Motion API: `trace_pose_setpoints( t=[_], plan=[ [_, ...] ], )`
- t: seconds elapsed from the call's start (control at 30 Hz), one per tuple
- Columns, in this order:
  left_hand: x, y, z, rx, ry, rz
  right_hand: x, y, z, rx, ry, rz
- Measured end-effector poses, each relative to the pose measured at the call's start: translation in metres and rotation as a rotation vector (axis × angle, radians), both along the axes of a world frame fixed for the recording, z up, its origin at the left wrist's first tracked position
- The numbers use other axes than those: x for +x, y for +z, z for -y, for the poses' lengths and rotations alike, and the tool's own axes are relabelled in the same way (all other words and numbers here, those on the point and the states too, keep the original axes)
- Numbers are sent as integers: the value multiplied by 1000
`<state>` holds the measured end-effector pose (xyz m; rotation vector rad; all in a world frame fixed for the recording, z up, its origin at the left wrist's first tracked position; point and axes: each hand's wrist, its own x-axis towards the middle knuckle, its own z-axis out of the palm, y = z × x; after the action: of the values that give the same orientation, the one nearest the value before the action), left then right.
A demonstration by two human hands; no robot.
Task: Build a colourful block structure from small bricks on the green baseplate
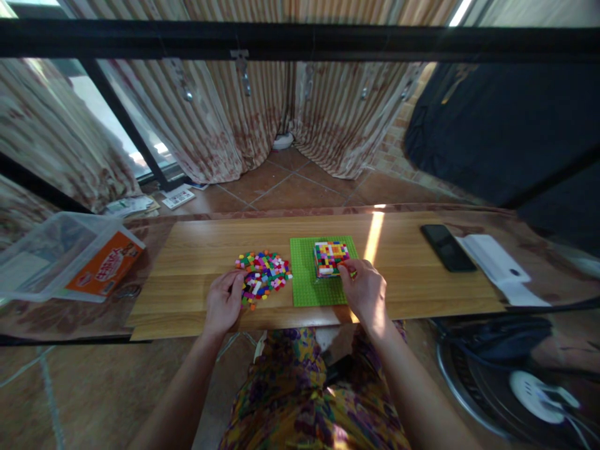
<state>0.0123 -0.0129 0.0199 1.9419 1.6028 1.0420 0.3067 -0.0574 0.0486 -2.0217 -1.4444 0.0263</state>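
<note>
Brick pile (268, 274) at left hand (225, 301) — stacked block (329, 255) at right hand (365, 290)

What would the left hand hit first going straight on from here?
Most likely the pile of loose bricks: the left hand is at the pile's left edge, fingers pointing toward it. Contact versus a slight gap above is hard to tell from this view.
</note>
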Motion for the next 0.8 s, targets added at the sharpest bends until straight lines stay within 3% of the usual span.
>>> trace_pose_setpoints(
  t=[0.23, 0.8],
  plan=[
    [0, 1, 0, -2, 1, 1, -3, -3, -1, 13, -50, -135],
    [-1, -2, -2, -1, -10, 1, 4, 0, -1, -10, -17, -128]
  ],
)
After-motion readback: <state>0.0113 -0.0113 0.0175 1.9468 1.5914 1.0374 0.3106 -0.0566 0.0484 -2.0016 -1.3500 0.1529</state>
